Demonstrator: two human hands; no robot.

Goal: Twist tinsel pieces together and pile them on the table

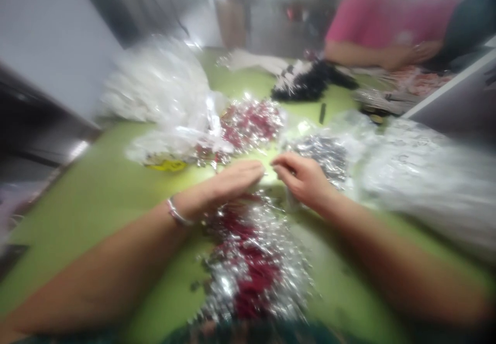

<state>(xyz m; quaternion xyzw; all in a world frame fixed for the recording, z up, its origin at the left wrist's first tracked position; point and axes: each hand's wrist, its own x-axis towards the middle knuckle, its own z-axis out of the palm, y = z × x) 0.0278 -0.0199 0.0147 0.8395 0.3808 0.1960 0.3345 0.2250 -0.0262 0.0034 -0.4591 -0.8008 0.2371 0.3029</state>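
My left hand (241,176) reaches in from the left, a white bracelet at its wrist, with its fingers pressed together and their tips pointing right. A small shiny bit shows at those fingertips, too blurred to name. Facing it across a narrow gap, my right hand (304,177) has its thumb and fingers curled into a pinch; whatever lies between them is hidden. Below both hands spreads a large pile of dark red pieces with silvery ends (253,261). Beyond them lies a smaller heap of similar red and silver pieces (251,122).
Grey metallic pieces (325,153) lie on clear plastic beside my right hand. Big plastic bags (163,86) stand back left; more plastic (426,173) covers the right. A black bundle (306,80) and a yellow item (166,164) rest on the green table (89,204). Opposite sits a person in pink (387,13).
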